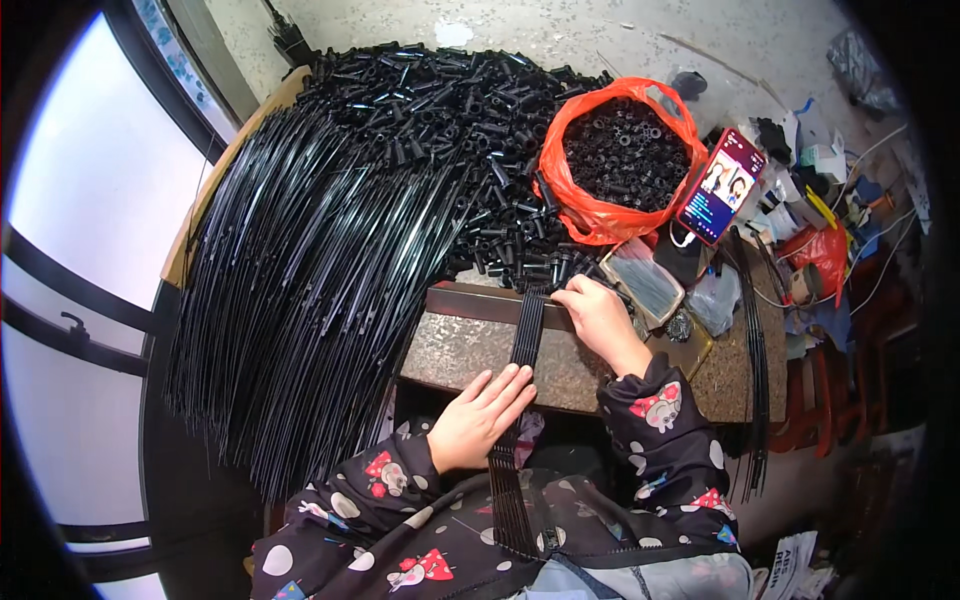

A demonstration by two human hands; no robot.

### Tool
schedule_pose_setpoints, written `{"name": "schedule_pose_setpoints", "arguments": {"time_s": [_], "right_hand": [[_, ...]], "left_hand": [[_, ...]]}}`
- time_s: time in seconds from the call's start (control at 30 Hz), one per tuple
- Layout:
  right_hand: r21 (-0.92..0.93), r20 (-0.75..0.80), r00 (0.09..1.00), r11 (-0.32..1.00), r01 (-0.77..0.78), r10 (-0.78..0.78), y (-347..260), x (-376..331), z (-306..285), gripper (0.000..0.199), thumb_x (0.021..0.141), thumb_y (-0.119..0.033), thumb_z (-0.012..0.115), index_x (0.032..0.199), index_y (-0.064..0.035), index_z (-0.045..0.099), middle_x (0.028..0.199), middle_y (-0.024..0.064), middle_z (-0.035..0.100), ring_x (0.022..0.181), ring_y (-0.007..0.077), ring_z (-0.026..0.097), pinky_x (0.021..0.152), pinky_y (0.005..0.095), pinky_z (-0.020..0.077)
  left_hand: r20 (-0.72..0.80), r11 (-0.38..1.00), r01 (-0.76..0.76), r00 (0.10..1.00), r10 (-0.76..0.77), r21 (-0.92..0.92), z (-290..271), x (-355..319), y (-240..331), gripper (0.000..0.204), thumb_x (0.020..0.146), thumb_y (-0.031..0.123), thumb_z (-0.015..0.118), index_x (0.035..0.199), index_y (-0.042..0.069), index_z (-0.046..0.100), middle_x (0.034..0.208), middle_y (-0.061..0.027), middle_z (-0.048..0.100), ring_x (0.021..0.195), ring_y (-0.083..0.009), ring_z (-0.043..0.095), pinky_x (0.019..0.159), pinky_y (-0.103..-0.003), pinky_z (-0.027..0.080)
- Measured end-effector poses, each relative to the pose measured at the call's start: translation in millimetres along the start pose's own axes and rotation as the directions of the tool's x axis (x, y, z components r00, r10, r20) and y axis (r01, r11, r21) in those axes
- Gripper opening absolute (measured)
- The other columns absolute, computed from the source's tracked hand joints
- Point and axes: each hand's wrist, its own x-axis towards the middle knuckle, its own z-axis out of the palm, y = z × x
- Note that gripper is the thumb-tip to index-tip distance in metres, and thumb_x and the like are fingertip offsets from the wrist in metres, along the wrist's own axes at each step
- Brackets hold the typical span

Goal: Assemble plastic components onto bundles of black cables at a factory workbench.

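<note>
Several thin black rods [528, 335] lie side by side as a flat band, running from my lap over the edge of a speckled worktop [455, 350]. My left hand [478, 420] lies over the band with its fingers stretched out. At the band's far end, my right hand [603, 318] is closed, thumb and fingers together, beside a dark metal bar [465, 303]. Whatever it pinches is too small or hidden to make out. Just beyond the bar are small black tubular parts [505, 235], heaped toward the back.
A large sheaf of black rods [310, 290] hangs over the left side. Behind my right hand stand a red plastic bag [570, 205] of black parts, a lit phone [722, 188] and a clear-lidded box [645, 280]. More rods [752, 350] hang at the right edge.
</note>
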Motion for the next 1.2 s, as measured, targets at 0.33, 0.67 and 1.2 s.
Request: {"name": "schedule_pose_setpoints", "arguments": {"time_s": [0.33,0.67,1.2], "right_hand": [[-0.412,-0.046,0.961,0.882,0.23,-0.272,22,-2,-23,0.009,0.068,-0.01,0.062,0.075,-0.006,0.059,0.078,0.005,0.055,0.078,0.0236,0.052,0.065,0.0332,0.0437],[-0.121,0.044,0.998,0.992,0.045,-0.04,13,-11,-20,0.014,0.076,-0.006,0.057,0.089,-0.0061,0.062,0.079,0.0091,0.056,0.071,0.0287,0.059,0.06,0.0354,0.0469],[0.011,0.058,0.996,0.997,-0.07,0.069,-6,-14,-13,0.01,0.075,-0.004,0.06,0.083,-0.0058,0.065,0.074,0.0116,0.056,0.069,0.0314,0.057,0.06,0.0369,0.0462]], "left_hand": [[-0.031,0.994,0.001,0.999,-0.005,-0.107,0,-2,-2,0.096,0.056,0.038,0.067,0.135,0.001,0.028,0.143,-0.0179,0.023,0.132,-0.0284,0.023,0.104,-0.04,0.022],[-0.001,0.999,-0.008,1.0,0.008,-0.041,-4,-2,-1,0.089,0.064,0.046,0.062,0.134,0.001,0.029,0.143,-0.0163,0.023,0.133,-0.0263,0.023,0.104,-0.038,0.022],[0.059,0.998,-0.005,0.998,0.009,-0.062,-6,-7,0,0.09,0.058,0.022,0.065,0.136,0.002,0.025,0.143,-0.0155,0.022,0.134,-0.0286,0.02,0.106,-0.041,0.021]]}}
